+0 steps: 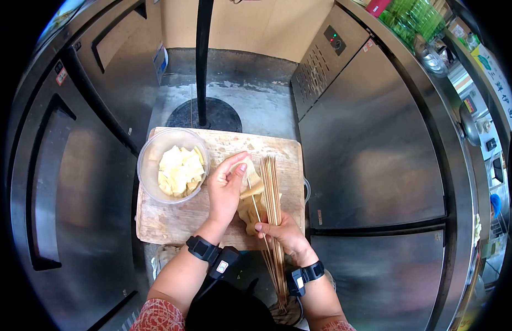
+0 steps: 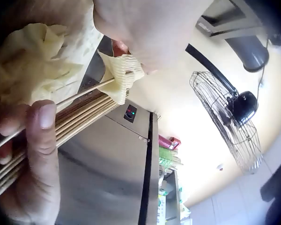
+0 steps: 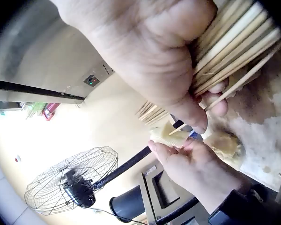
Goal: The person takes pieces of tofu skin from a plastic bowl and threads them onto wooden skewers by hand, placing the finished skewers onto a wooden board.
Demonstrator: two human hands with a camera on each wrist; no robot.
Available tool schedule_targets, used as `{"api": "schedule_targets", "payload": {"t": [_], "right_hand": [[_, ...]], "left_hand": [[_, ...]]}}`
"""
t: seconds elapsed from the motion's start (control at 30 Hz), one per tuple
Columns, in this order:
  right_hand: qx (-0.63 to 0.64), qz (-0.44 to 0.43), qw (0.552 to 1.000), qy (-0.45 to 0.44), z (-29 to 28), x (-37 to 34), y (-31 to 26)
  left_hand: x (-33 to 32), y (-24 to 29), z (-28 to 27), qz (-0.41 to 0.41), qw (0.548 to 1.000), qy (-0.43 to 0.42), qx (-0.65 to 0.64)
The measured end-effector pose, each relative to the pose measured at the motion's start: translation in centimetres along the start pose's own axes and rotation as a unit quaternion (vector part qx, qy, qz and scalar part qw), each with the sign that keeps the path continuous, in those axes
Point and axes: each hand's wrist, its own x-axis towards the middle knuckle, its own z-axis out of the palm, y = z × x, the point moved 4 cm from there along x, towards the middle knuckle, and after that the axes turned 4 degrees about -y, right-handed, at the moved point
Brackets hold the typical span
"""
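My left hand pinches a folded, ridged pale-yellow sheet near its fingertips. One thin stick passes into that sheet. My right hand grips a thick bundle of wooden sticks, with the single stick between its thumb and fingers. Beneath the hands, more yellow sheets lie on the wooden board, partly hidden by the sticks. In the right wrist view, the right hand is close and the left hand holds the sheet beyond it.
A clear round tub of yellow pieces stands on the left of the wooden board. Behind the board rises a black pole on a round base. Steel cabinets flank both sides. A wire fan shows in the wrist views.
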Motion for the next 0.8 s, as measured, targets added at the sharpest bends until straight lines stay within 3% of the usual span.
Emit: {"api": "schedule_targets", "payload": {"t": [0.13, 0.23, 0.33, 0.43, 0.53, 0.63, 0.8], "right_hand": [[-0.009, 0.012, 1.0, 0.001, 0.0, 0.0, 0.1], [-0.006, 0.012, 1.0, 0.0, 0.1, -0.1, -0.1], [0.0, 0.012, 1.0, -0.009, 0.1, -0.1, -0.1], [0.005, -0.003, 1.0, 0.0, 0.0, 0.2, 0.0], [0.014, -0.009, 1.0, 0.005, -0.8, 0.7, 0.8], [-0.001, -0.004, 1.0, 0.003, -0.6, 0.5, 0.5], [-0.001, -0.005, 1.0, 0.006, -0.4, 0.4, 0.5]], "left_hand": [[0.6, -1.4, -0.5, -0.044, 0.997, -0.012, -0.056], [0.6, -1.9, -0.6, -0.156, 0.975, -0.056, -0.15], [0.7, -2.5, -1.0, -0.183, 0.973, -0.092, -0.104], [0.3, -2.9, -1.0, -0.261, 0.954, -0.145, 0.005], [0.2, -2.1, -0.4, -0.182, 0.972, -0.15, 0.007], [0.4, -1.6, -0.1, -0.121, 0.985, -0.081, -0.097], [0.6, -1.2, -0.4, -0.119, 0.982, -0.082, -0.122]]}}
